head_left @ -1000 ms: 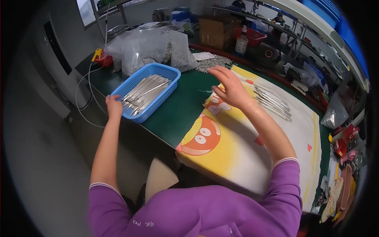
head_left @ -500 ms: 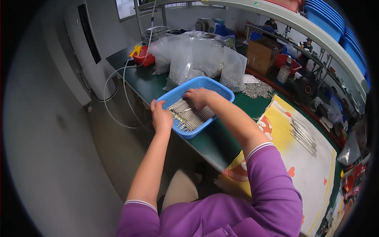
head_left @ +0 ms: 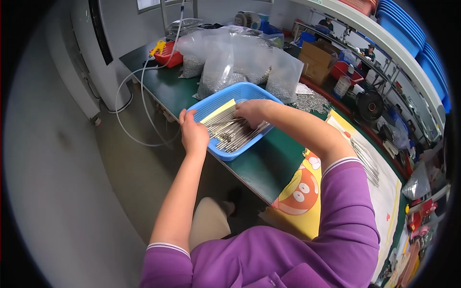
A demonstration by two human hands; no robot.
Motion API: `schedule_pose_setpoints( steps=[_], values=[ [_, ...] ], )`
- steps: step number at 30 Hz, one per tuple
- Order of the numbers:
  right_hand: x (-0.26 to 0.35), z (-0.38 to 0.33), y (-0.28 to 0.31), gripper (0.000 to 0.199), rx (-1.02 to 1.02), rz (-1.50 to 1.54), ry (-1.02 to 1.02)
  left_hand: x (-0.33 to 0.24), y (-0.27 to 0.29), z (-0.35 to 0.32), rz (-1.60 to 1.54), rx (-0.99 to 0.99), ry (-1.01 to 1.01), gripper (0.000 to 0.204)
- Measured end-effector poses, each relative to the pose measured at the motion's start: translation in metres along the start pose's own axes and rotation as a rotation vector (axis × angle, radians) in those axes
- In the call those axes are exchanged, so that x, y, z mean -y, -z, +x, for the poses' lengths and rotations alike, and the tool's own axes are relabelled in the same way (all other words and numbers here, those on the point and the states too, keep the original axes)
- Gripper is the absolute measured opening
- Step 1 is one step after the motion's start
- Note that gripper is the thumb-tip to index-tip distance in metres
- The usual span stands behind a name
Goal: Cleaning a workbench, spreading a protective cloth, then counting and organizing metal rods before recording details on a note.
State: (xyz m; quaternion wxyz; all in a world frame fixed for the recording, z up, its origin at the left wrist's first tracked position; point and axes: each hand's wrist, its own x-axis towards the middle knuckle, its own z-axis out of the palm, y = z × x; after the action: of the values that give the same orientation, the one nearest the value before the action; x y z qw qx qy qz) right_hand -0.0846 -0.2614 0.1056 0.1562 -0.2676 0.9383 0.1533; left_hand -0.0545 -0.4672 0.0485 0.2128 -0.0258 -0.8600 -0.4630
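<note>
A blue plastic basket (head_left: 225, 156) with perforated walls stands at the edge of the green table. Many thin metal rods (head_left: 230, 132) lie side by side in it, some with darker ends towards me. A strip of yellow lining (head_left: 218, 111) shows along the basket's far left side. My left hand (head_left: 194, 134) grips the left rim, its thumb towards the inside. Inside the basket, my right hand (head_left: 250, 113) is curled over the rods and holds some of them against the right part; its fingertips are partly hidden.
Behind the basket stand clear plastic bags (head_left: 216, 72) of small metal parts, with a loose heap of parts (head_left: 312, 102) beside them. A yellow air gun (head_left: 157, 47) rests at a red basket (head_left: 173, 55). More rods (head_left: 367, 163) lie on a printed cloth (head_left: 307, 192) at right.
My right hand has moved rods towards the right, uncovering the yellow strip at the far left side. My left hand keeps its place on the rim.
</note>
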Motion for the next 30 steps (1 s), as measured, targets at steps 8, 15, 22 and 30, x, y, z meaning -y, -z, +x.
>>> schedule_pose_setpoints(
  steps=[8, 15, 22, 30],
  values=[
    [-0.012, 0.014, 0.004, 0.047, -0.054, 0.08, 0.0, -0.004, -0.001, 0.001, 0.009, 0.02, 0.007, 0.035],
    [0.005, 0.029, 0.003, 0.041, -0.02, -0.014, -0.11, -0.001, 0.001, 0.001, 0.022, 0.009, 0.026, 0.035],
    [0.01, 0.016, -0.002, 0.034, -0.075, 0.02, -0.06, -0.001, -0.001, 0.001, 0.037, 0.014, 0.027, 0.035],
    [0.007, -0.024, -0.021, 0.02, -0.687, 0.061, -0.096, 0.006, -0.007, 0.01, 0.041, -0.001, -0.06, 0.034]
  ],
)
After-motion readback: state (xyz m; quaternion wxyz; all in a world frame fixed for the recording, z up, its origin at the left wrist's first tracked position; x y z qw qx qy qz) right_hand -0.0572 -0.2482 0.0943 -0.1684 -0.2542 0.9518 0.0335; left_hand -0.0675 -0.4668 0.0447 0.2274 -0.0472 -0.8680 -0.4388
